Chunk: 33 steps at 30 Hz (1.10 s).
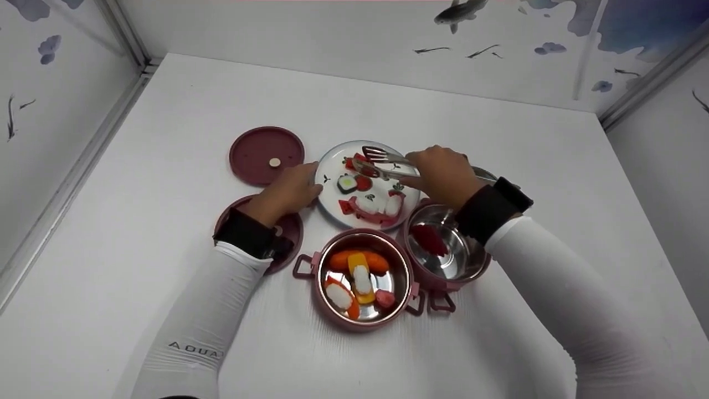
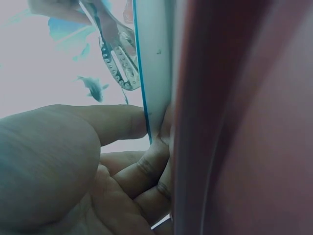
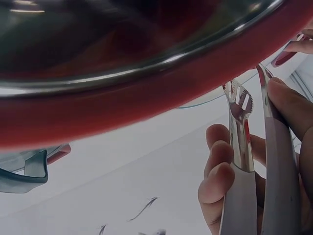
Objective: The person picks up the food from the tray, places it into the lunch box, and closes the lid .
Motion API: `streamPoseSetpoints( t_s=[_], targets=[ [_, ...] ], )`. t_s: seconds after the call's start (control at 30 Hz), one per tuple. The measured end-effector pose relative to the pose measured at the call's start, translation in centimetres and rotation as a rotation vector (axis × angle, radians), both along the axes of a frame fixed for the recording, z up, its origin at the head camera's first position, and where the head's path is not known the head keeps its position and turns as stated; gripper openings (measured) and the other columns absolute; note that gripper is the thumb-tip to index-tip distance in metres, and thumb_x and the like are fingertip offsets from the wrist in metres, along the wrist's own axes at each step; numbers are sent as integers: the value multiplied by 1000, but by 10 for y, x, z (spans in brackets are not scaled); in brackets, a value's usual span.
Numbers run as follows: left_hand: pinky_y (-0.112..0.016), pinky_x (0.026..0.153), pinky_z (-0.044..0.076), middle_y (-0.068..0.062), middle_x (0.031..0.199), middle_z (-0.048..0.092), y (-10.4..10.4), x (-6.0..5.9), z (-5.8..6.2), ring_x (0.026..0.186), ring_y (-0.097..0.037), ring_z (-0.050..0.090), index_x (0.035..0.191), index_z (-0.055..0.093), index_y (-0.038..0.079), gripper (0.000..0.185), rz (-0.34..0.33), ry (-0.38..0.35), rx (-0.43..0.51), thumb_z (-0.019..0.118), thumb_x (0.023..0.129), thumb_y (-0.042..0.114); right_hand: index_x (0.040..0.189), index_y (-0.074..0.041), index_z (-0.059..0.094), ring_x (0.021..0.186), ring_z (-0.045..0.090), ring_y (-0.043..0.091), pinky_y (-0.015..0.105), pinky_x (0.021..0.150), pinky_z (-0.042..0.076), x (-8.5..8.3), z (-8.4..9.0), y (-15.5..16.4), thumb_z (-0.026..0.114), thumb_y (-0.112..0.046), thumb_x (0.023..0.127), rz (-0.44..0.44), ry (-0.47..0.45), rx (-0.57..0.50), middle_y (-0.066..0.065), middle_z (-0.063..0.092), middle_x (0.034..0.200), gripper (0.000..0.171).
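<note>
My left hand (image 1: 291,191) pinches the left rim of a white plate (image 1: 332,160); in the left wrist view, the thumb is on one side of the rim and fingers are on the other. Metal tongs (image 1: 394,173) with slotted ends are gripped in my right hand (image 1: 443,174), pale handles (image 3: 281,181) between thumb and fingers. The tong ends hover over or touch red toy food pieces (image 1: 363,162); I cannot tell which. Also on the plate lie a round green-edged piece (image 1: 347,184) and pink-and-white sushi-like pieces (image 1: 379,208).
A pink two-handled pot (image 1: 360,327) in front holds orange, yellow, white and pink toy food. Touching it, a second pot (image 1: 407,260) contains a dark red piece (image 1: 429,239). Two maroon lids (image 1: 255,152) lie left. A greenish vessel (image 1: 484,174) is partly hidden behind my right hand.
</note>
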State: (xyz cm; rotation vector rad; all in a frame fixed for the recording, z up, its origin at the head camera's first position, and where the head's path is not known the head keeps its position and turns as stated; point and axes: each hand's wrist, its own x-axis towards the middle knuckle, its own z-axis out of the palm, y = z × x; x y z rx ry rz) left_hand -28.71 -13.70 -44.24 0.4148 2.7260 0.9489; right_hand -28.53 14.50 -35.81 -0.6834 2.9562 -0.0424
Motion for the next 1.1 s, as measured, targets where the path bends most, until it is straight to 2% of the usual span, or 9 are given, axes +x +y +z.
streamPoseSetpoints(
  t_s=[0.2, 0.33, 0.57, 0.7, 0.87, 0.97, 1.1],
  targets=[
    [-41, 98, 45, -12, 88, 65, 2, 0, -1, 106, -28, 61, 133, 55, 7, 35, 4, -10, 0, 55, 99, 16, 110, -8, 71, 83, 67, 29, 47, 73, 56, 0, -2, 2, 69, -34, 94, -4, -2, -24, 11, 73, 91, 31],
    [-40, 95, 47, -10, 86, 65, 2, 0, -2, 100, -28, 63, 132, 55, 9, 34, 8, -21, -6, 54, 99, 17, 104, -7, 72, 77, 66, 27, 46, 70, 56, 1, -5, 2, 70, -32, 94, -2, 5, -31, 11, 73, 87, 27],
    [-37, 89, 47, -8, 81, 65, 0, 0, -2, 92, -25, 62, 127, 57, 9, 29, 15, -24, 3, 54, 99, 16, 100, -6, 71, 77, 66, 27, 43, 71, 55, 4, -5, 0, 68, -31, 95, 2, 2, -29, 11, 71, 84, 25],
    [-37, 89, 47, -9, 85, 66, 1, 0, -2, 94, -26, 62, 130, 55, 9, 31, 10, -45, -6, 54, 100, 17, 101, -6, 72, 77, 66, 26, 42, 71, 55, 7, -6, 1, 66, -31, 96, -7, -21, -49, 11, 72, 85, 26],
    [-40, 99, 44, -13, 99, 66, 3, -1, 1, 109, -28, 59, 136, 53, 8, 37, 1, -36, -7, 54, 99, 17, 109, -6, 72, 84, 68, 27, 42, 77, 56, 11, -5, 9, 68, -29, 95, -19, -13, -113, 12, 74, 94, 27],
    [-40, 97, 45, -13, 96, 66, 3, -2, 2, 105, -29, 60, 133, 55, 9, 35, -1, -31, -1, 54, 99, 17, 111, -7, 71, 85, 69, 26, 42, 78, 57, 17, -4, 15, 69, -29, 95, -15, 10, -164, 11, 74, 97, 28],
    [-38, 90, 46, -11, 86, 67, 2, -1, 3, 95, -28, 61, 128, 56, 10, 30, 0, -41, -2, 54, 99, 17, 115, -6, 68, 76, 65, 23, 40, 71, 54, 32, -2, 25, 67, -29, 96, 9, 35, -212, 10, 71, 90, 29]
  ],
)
